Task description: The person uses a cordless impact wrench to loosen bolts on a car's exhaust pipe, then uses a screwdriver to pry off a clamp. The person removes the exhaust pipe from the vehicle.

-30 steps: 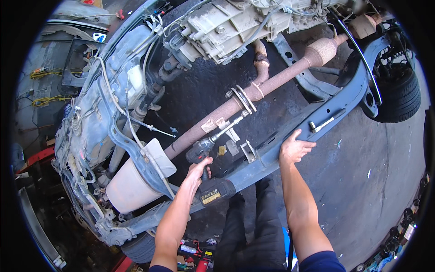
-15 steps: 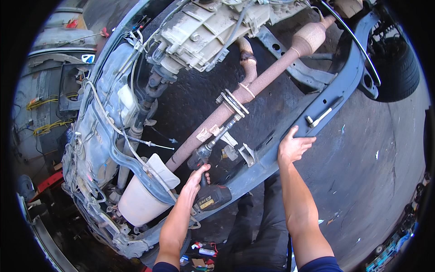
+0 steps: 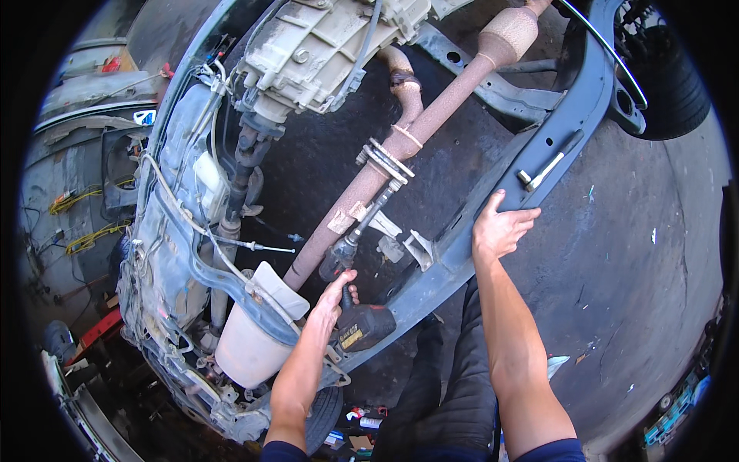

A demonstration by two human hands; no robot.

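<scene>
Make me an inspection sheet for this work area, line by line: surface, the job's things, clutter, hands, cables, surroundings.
Surface: dark stained concrete floor, a few small scraps on it.
Job's things: cordless impact wrench with a long extension at the flange of the rusty exhaust pipe; blue frame rail.
Clutter: ratchet and socket lying on the rail; small items by the feet.
Hands: left hand grips the wrench; right hand braced flat on the rail.
Cables: loose wiring along the far rail; yellow wires at far left.
Surroundings: transmission, white plastic tank, tyre.
</scene>
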